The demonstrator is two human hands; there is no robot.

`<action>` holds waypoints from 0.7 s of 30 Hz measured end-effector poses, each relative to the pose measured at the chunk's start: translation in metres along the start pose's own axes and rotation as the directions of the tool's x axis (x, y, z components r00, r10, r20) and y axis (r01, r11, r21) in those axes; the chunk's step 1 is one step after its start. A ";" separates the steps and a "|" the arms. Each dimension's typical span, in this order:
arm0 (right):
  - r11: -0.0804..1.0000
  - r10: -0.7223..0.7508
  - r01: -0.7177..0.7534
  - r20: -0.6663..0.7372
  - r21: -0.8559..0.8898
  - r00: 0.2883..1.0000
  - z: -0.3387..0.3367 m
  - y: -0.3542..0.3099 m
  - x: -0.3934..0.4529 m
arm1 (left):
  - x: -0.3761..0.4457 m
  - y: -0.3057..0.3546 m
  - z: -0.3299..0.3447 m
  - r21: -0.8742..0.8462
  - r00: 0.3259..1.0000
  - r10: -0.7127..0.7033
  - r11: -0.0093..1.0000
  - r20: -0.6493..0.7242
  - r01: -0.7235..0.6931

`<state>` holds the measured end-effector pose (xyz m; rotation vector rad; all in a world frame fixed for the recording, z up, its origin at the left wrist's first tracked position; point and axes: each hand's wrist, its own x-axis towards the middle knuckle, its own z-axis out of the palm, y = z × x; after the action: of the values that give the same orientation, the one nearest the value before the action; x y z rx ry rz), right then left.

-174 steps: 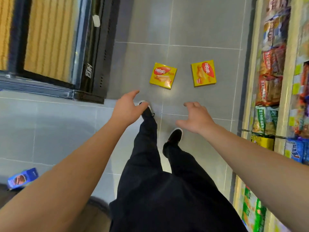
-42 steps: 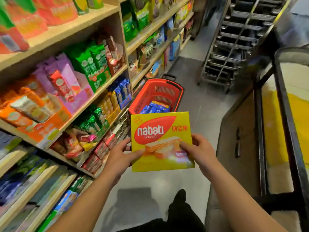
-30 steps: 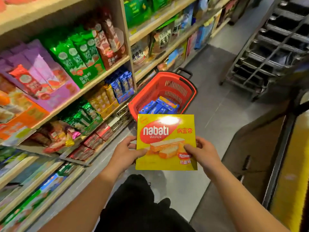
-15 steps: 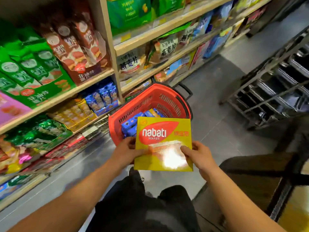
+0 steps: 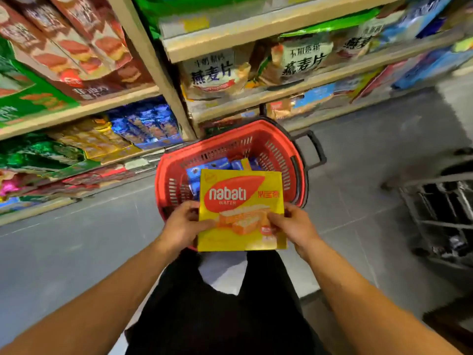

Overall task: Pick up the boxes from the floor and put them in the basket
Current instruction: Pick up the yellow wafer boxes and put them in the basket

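I hold a yellow Nabati wafer box (image 5: pixel 242 210) flat, face up, with both hands. My left hand (image 5: pixel 183 226) grips its left edge, thumb on top. On the right edge my right hand (image 5: pixel 294 228) does the same. The box hovers over the near rim of a red plastic basket (image 5: pixel 271 152) standing on the grey floor. Inside the basket lie several blue boxes (image 5: pixel 204 170) and a bit of another yellow one. I cannot tell whether a second box is stacked under the one I hold.
Shop shelves (image 5: pixel 230 44) packed with snack bags and boxes rise just behind and left of the basket. A black basket handle (image 5: pixel 316 149) sticks out to the right. A metal rack (image 5: pixel 442 216) stands at the right. My dark trouser legs fill the bottom.
From two yellow boxes lying on the floor, I now hold a yellow box in both hands. Over the last second I have stepped closer, and the box has come over the basket's near rim.
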<state>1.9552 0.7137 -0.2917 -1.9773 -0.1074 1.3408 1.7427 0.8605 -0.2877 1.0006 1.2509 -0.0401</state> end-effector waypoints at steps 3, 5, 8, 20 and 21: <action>0.995 0.002 0.004 0.065 -0.100 0.998 -0.027 -0.005 0.038 | 0.019 -0.004 0.030 -0.037 0.997 -0.039 0.999 -0.064 0.036; 0.989 0.004 0.011 0.099 -0.145 0.995 -0.039 -0.007 0.064 | 0.038 -0.010 0.044 -0.041 0.995 -0.062 0.997 -0.076 0.059; 0.975 0.034 -0.004 0.128 -0.224 0.991 -0.042 0.001 0.105 | 0.072 -0.027 0.056 -0.090 0.989 -0.097 0.992 -0.111 0.087; 0.940 0.143 -0.137 -0.002 -0.312 0.990 -0.012 0.074 0.308 | 0.274 -0.107 0.088 -0.157 0.959 -0.192 0.974 -0.210 0.161; 0.936 0.139 -0.135 -0.012 -0.326 0.990 -0.009 0.081 0.326 | 0.289 -0.116 0.090 -0.158 0.955 -0.202 0.973 -0.216 0.170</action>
<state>2.0838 0.7958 -0.5906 -2.2893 -0.2122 1.5007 1.8574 0.8720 -0.5909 0.7800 1.5386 0.0169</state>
